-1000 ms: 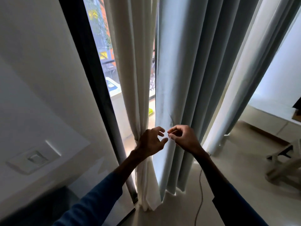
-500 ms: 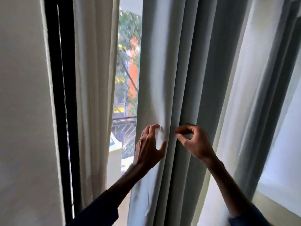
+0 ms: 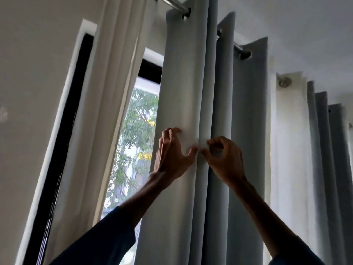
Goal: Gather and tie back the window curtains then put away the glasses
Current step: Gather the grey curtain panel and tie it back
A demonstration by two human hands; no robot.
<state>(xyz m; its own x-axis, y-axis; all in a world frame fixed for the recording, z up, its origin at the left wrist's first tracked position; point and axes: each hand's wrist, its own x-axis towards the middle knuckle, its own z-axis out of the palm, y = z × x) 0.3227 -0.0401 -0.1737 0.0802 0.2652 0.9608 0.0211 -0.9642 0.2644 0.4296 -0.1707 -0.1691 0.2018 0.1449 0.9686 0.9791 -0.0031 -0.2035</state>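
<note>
Both hands were raised against the grey curtain point(image 3: 183, 83), which hung in deep upright folds from its rod point(image 3: 170, 2); this was the gathering step, judged to be early, since the folds were loose and no tie showed anywhere.

The left hand point(image 3: 170, 157) spanned the front fold wide, its fingers point(image 3: 172, 131) hooked over the top of the span and its thumb stretched out toward the other hand, so the cloth bulged between them; that grip looked meant to bunch a whole fold at once.

The right hand point(image 3: 225, 161) sat just beside it on the next crease, thumb and forefinger closed in a narrow pinch on the cloth; probably this kept the crease from slipping while the left drew more in. Whether some small thing was also held where the two thumbs nearly met, I could not tell; the spot was pale and blurred.

To the left a white curtain point(image 3: 114, 83) hung apart from the grey one, and the window point(image 3: 137, 131) with green trees showed in the gap between them.

The glasses were nowhere in view; that part of the task seemed untouched.

The next move would likely call for sweeping further folds together without losing the pinch; the heavy cloth could easily spring back out.
</note>
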